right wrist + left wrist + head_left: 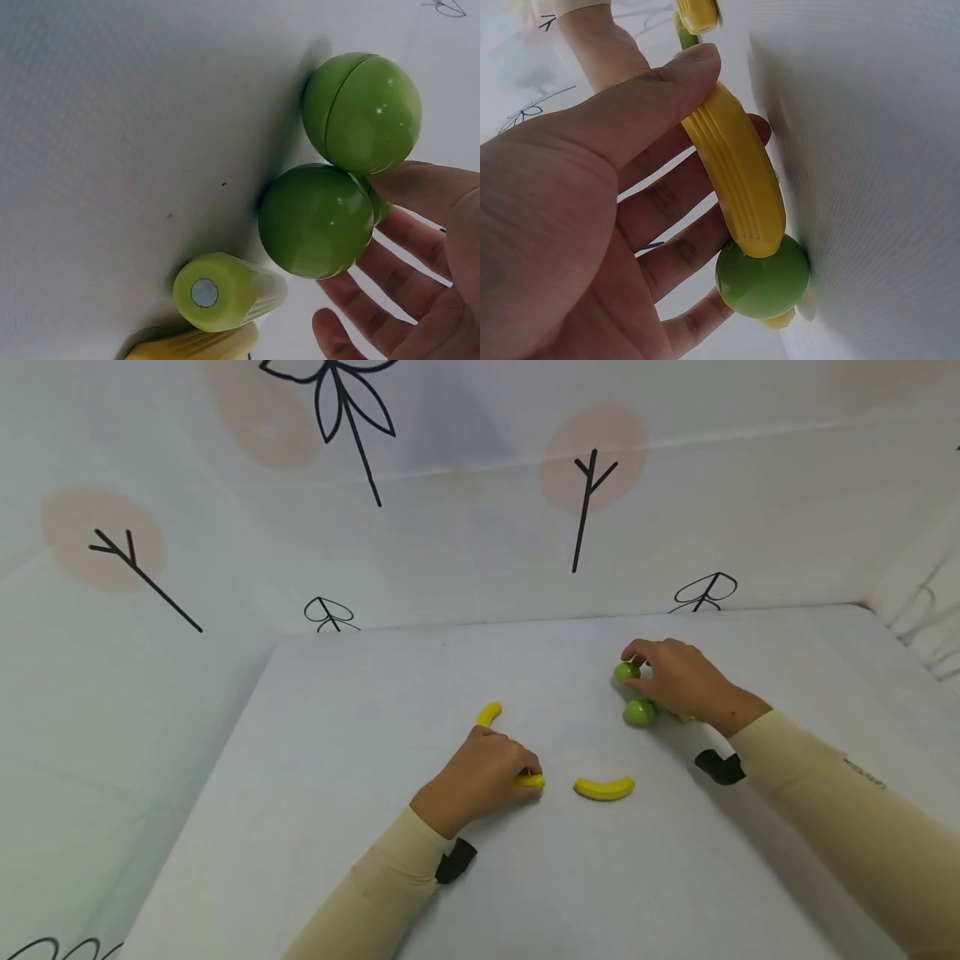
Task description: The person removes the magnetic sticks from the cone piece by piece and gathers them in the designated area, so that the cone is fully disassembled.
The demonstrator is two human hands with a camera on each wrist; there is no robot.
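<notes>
My left hand (480,777) pinches a yellow toy banana (739,176) between thumb and fingers, low over the white table. A second toy banana (604,789) lies to its right; a third (489,714) shows just beyond the knuckles. In the left wrist view a green ball-shaped toy fruit (762,277) appears behind the banana's end. At the back right, my right hand (678,681) holds a round green toy fruit (627,673) between thumb and fingertips. Another green fruit (640,712) sits just nearer, one with a seam (364,112) showing in the right wrist view.
Partly under the right hand lies a yellow-green piece with a silver disc (204,292) on its end, beside a yellow piece (195,346). A white cloth wall (465,552) with printed plants rises behind the white table (337,735).
</notes>
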